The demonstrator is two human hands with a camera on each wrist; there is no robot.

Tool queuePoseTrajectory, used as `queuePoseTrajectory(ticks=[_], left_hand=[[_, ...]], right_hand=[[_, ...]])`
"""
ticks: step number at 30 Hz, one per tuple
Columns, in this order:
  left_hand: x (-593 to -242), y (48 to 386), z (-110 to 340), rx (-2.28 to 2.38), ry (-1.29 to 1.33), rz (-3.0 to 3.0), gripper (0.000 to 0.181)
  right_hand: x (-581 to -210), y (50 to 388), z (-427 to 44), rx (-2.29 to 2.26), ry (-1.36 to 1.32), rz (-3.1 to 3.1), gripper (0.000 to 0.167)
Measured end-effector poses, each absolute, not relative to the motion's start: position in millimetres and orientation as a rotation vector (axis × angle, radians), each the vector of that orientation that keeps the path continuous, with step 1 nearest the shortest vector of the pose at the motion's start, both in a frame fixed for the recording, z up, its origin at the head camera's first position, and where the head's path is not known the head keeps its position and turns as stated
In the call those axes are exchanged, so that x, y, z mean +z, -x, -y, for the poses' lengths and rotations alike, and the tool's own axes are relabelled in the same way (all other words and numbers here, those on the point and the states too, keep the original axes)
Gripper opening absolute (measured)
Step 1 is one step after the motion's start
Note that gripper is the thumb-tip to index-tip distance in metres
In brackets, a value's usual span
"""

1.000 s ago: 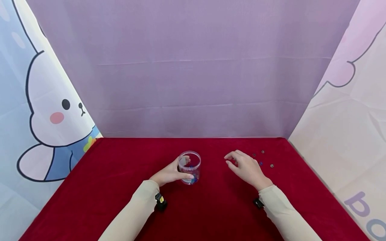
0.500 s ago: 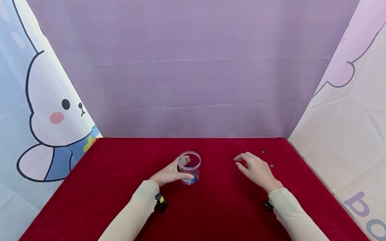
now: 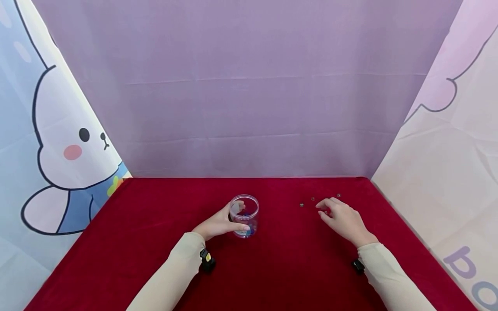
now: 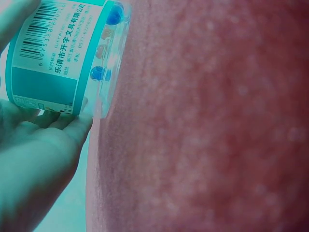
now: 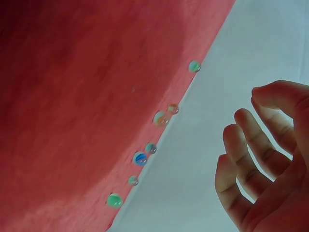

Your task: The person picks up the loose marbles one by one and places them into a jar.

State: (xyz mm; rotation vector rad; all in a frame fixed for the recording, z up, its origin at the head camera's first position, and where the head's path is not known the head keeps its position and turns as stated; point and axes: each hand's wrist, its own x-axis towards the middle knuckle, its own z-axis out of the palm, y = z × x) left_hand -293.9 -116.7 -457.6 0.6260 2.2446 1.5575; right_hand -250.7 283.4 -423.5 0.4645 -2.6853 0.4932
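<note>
A clear plastic jar with no lid on top stands upright on the red cloth. My left hand grips its side, the thumb across the front and fingers behind. In the left wrist view the jar's printed label shows, and several glass marbles, one a blue marble, lie at its bottom. My right hand hovers over the cloth to the right, fingers loosely bent and holding nothing. Near its fingertips lie small marbles, among them a green marble, a blue marble and an orange-white marble.
The red cloth covers the table. A purple curtain hangs behind it. Printed cloth walls, a bunny-patterned sheet on the left and a pale sheet on the right, flank the table.
My right hand has moved to the right over the marbles, uncovering some on its left and covering others. The left hand and jar have stayed in place.
</note>
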Motion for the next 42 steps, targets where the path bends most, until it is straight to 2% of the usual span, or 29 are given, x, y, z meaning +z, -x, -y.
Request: queuePoseTrajectory(ticks=[16,42], left_hand=[[-454.7,291.3,116.9,1.563,-0.626,-2.254,0.090],[-459.1,294.8,117.5,1.560,-0.617,-2.255,0.090]], right_hand=[[-428.5,260.8,-300.0,0.479,-0.392,2.884,0.026],[-436.3,276.9,-304.6,0.538,-0.297,3.034,0.029]])
